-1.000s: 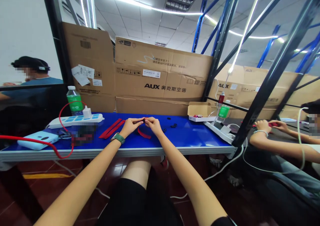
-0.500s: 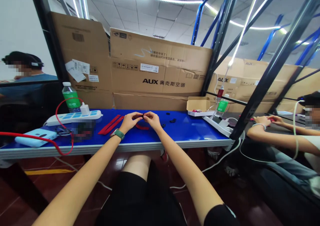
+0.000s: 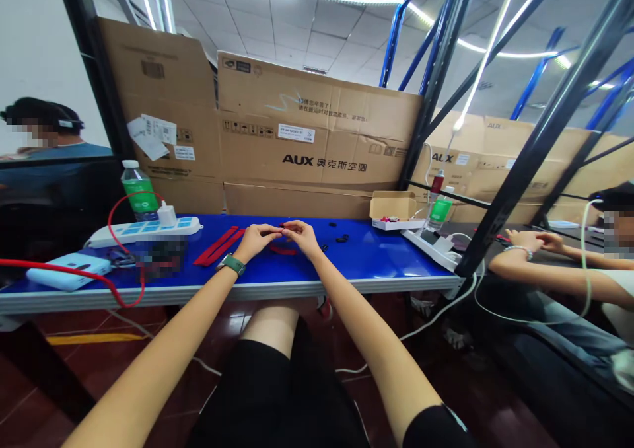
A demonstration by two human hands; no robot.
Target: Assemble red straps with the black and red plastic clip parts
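Note:
My left hand (image 3: 255, 240) and my right hand (image 3: 302, 235) meet over the blue table (image 3: 376, 263), fingertips pinched together on a red strap (image 3: 283, 250) that droops onto the table between them. A small dark part sits at the pinch, too small to make out. A green watch is on my left wrist. Two more red straps (image 3: 218, 246) lie flat just left of my left hand. Small black rings (image 3: 341, 239) are scattered to the right of my right hand.
A white power strip (image 3: 143, 232), a green-labelled bottle (image 3: 137, 190), a red cable (image 3: 116, 289) and a light blue device (image 3: 67, 269) sit at the left. An open cardboard box (image 3: 395, 211) stands at the right. Cardboard cartons line the back. Other people work at both sides.
The view has dropped slightly and my hands have drawn closer together; they stay pinched on the red strap, whose loose end has sunk lower onto the table.

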